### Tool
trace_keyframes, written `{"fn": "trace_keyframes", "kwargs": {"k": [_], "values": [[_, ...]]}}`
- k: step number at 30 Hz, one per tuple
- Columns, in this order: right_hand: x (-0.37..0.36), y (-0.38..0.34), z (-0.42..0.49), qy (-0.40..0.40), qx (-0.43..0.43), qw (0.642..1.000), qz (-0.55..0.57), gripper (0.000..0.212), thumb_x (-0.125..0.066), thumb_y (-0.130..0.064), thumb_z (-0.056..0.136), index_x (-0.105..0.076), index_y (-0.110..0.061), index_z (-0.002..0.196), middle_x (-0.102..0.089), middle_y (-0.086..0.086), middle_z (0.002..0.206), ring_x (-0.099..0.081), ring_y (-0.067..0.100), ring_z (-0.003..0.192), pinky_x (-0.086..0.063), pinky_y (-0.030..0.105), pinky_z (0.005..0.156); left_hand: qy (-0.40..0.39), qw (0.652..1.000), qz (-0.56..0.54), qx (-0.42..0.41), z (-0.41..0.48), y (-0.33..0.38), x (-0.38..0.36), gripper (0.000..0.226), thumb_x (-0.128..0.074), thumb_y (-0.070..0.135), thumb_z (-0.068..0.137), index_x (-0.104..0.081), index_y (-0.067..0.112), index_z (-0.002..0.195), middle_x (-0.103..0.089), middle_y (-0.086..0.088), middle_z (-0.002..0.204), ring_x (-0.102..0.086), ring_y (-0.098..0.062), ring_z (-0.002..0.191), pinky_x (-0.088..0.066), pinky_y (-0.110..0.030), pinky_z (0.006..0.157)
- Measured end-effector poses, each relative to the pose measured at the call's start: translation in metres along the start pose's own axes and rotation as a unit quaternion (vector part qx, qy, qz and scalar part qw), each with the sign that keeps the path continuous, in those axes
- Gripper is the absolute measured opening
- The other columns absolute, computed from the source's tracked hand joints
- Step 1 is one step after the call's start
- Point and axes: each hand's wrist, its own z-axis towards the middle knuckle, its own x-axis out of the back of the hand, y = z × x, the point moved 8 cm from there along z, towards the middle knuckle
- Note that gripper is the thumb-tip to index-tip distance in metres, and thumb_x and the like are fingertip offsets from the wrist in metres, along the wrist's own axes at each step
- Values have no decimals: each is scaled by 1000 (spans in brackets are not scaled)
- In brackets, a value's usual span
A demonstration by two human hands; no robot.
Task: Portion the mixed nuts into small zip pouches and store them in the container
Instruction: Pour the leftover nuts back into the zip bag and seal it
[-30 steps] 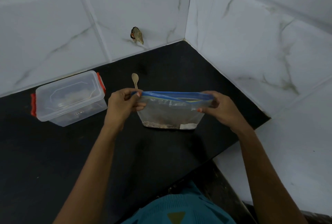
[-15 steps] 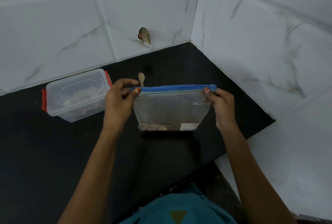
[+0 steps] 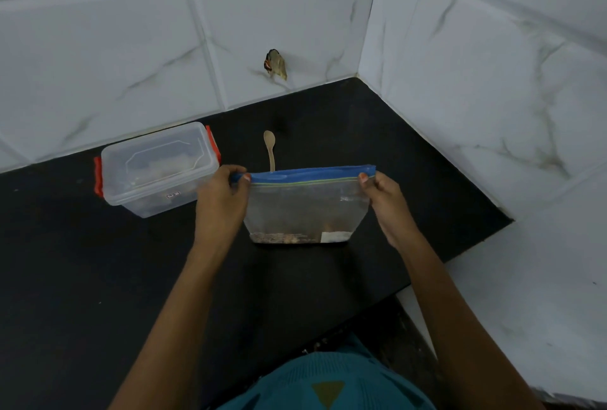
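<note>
1. Plainly, each hand pinches one end of the bag's top: the left hand [image 3: 220, 202] nips the left corner of the blue zip strip [image 3: 312, 174] between thumb and curled fingers; the right hand [image 3: 387, 205] nips the right corner likewise; both grips are narrow and closed on the strip.
2. Held so, the zip bag [image 3: 305, 209] stands upright and taut between them, and its base seems to rest on the black counter [image 3: 98, 278]; drawing the ends apart straightens the strip, which I judge helps line up the seal; whether the zip is sealed I cannot tell.
3. The mixed nuts [image 3: 282, 238] lie in a thin layer along the bag's bottom, beside a small white patch [image 3: 333, 236] at the right corner; keeping the bag upright stops them spilling.
4. Just behind the bag a wooden spoon [image 3: 270, 146] lies on the counter with its bowl toward the tiled wall [image 3: 98, 48], near enough for scooping.
5. To the left, near the left hand but apart from it, stands the clear container [image 3: 157, 169] with red clips [image 3: 98, 181] and its lid on; something pale shows inside, too blurred to name; no small pouches show outside it.
</note>
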Motion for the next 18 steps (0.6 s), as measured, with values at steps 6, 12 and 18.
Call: {"fn": "trace_keyframes", "kwargs": {"k": [6,12,18], "values": [[6,-1,-3,-6,8,1000,-8,25,-35,-27,99,-57,-29,89,-64,2,99,-61,16,99,-47,35,92,51,980,155,-117,-18,57,-18,50,-55,24,89,-39,18,137,-28,-3,146,-21,-22,136,-12,-42,111],[17,-11,-7,59,81,994,-40,24,-46,-15,95,-61,-15,114,-62,-8,91,-59,3,86,-49,19,78,-121,918,276,-257,-18,112,-99,60,-52,43,89,-32,20,141,-39,1,143,-26,-15,137,2,-45,113],[33,-10,-10,125,92,988,-28,10,-60,-6,85,-62,-9,95,-62,-4,83,-60,1,75,-49,7,63,-205,923,202,-254,4,121,-121,25,-59,33,87,-61,22,109,-58,2,112,-52,-15,109,-28,-41,107]]}}
